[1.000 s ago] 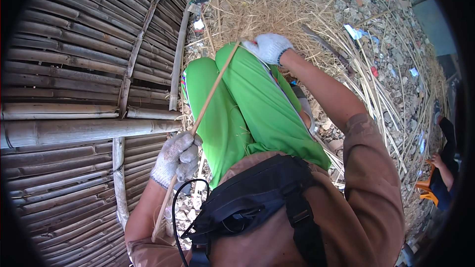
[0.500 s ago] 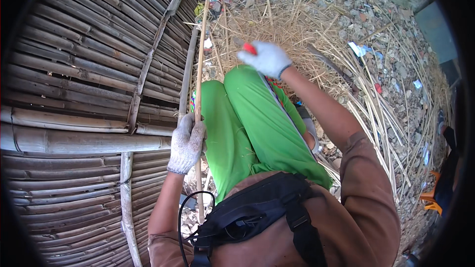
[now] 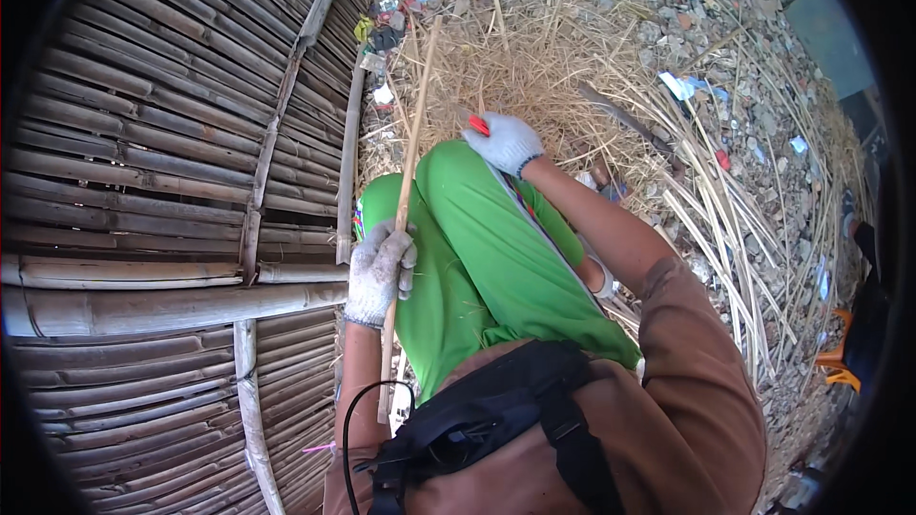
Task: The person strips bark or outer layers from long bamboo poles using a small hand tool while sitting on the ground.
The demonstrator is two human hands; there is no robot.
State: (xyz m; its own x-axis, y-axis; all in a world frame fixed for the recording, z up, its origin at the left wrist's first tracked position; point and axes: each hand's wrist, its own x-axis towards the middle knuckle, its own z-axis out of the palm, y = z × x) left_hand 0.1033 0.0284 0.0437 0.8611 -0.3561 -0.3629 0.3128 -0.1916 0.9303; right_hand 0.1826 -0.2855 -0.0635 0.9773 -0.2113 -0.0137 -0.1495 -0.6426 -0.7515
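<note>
My left hand (image 3: 376, 272), in a whitish knit glove, is closed around a long pale bamboo strip (image 3: 420, 124). The strip slants upward past my left knee, and its lower end comes down beside my forearm. Above my other knee, my gloved right hand (image 3: 509, 143) grips a knife by its red handle (image 3: 479, 125); the blade is blurred against the straw-coloured shavings (image 3: 534, 86). A gap separates the knife from the strip. Bright green trousers (image 3: 468, 229) cover my bent legs beneath both hands.
A slatted bamboo wall (image 3: 143, 153) rises close on my left, with a thick horizontal pole (image 3: 181, 310) reaching toward my left hand. Long split strips (image 3: 725, 238) lie on stony ground to the right, near a dark stick (image 3: 625, 119). An orange stool (image 3: 840, 353) stands at far right.
My left hand has shifted slightly right, and the strip's upper end now leans further right. My right hand has moved a little down with the knife, both grips unchanged.
</note>
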